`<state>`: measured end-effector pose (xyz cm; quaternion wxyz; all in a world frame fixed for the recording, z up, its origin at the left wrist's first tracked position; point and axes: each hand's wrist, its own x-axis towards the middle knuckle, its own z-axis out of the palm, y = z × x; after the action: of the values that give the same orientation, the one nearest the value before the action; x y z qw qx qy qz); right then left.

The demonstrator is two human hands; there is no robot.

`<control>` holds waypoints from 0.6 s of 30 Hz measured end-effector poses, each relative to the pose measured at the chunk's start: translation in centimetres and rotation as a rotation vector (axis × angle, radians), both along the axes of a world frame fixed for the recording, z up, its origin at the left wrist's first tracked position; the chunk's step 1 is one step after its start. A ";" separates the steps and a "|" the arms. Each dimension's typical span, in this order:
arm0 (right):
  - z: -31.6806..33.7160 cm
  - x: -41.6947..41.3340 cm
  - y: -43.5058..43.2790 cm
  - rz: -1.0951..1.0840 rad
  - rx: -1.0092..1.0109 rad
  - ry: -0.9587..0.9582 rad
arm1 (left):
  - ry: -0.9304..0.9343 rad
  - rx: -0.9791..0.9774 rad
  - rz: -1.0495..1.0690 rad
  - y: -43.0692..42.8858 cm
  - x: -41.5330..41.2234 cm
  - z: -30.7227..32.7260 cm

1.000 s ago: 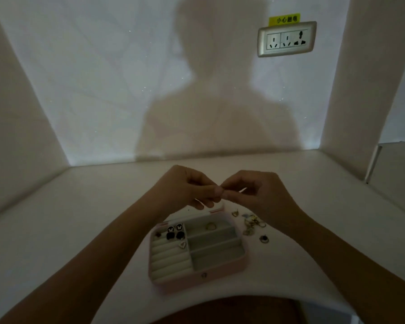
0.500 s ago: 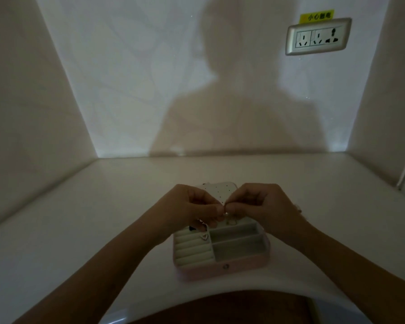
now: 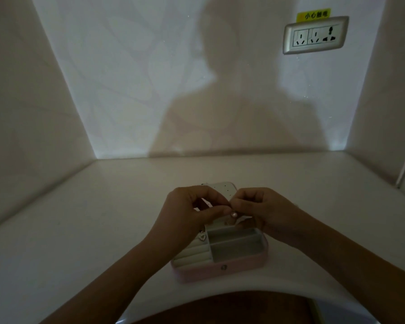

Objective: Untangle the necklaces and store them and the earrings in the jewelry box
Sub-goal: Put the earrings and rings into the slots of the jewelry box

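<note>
Fingertips point(image 3: 223, 210) of the left hand point(image 3: 189, 213) and right hand point(image 3: 267, 212) meet at lower centre of the frame, each grip pinched closed on a small pearl earring point(image 3: 233, 214). Directly beneath them the open pink jewelry box point(image 3: 220, 273) sits on the white tabletop point(image 3: 103, 218), a heart-shaped earring point(image 3: 202, 237) in its left section. A wall socket point(image 3: 315, 35) is mounted at upper right.

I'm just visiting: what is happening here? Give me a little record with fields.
Place: white table, wall socket above
Jewelry box: pink, open, lid showing behind the hands
Left hand: pinches a pearl piece over the box
Right hand: pinches the same pearl piece
Already in box: heart-shaped piece, left section
Necklaces: none visible
</note>
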<state>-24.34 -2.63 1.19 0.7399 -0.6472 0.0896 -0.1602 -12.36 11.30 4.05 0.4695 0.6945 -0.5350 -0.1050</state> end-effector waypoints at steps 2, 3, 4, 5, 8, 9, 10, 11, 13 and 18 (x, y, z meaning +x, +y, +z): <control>0.0 -0.1 -0.1 0.049 0.031 -0.013 | -0.053 0.013 -0.017 -0.1 0.0 0.0; 0.0 -0.1 -0.1 0.081 0.051 -0.023 | -0.058 0.033 -0.039 0.0 0.1 0.1; 0.0 -0.1 -0.1 0.111 0.071 -0.031 | -0.025 0.064 -0.067 0.0 0.1 0.3; 0.0 0.0 -0.1 0.135 0.089 -0.033 | 0.051 0.104 -0.100 0.1 0.2 0.5; 0.1 -0.1 0.1 0.148 0.087 -0.012 | 0.293 0.240 -0.179 0.5 0.7 1.1; 0.1 -0.1 0.2 0.139 0.074 -0.004 | 0.348 0.262 -0.200 0.6 0.9 1.1; 0.2 -0.1 0.3 0.133 0.062 -0.003 | 0.399 0.269 -0.217 0.6 1.0 1.1; 0.2 -0.1 0.3 0.129 0.058 -0.010 | 0.448 0.267 -0.229 0.7 1.1 1.1; 0.5 -0.2 0.5 0.123 0.057 -0.037 | 0.547 0.245 -0.238 0.7 1.1 1.1; 0.7 -0.5 0.9 0.041 -0.084 -0.093 | 0.608 0.188 -0.210 0.8 0.6 0.7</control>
<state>-24.88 -1.69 1.88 0.7186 -0.6712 0.0352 -0.1786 -11.80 12.10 4.80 0.5282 0.6126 -0.4270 -0.4041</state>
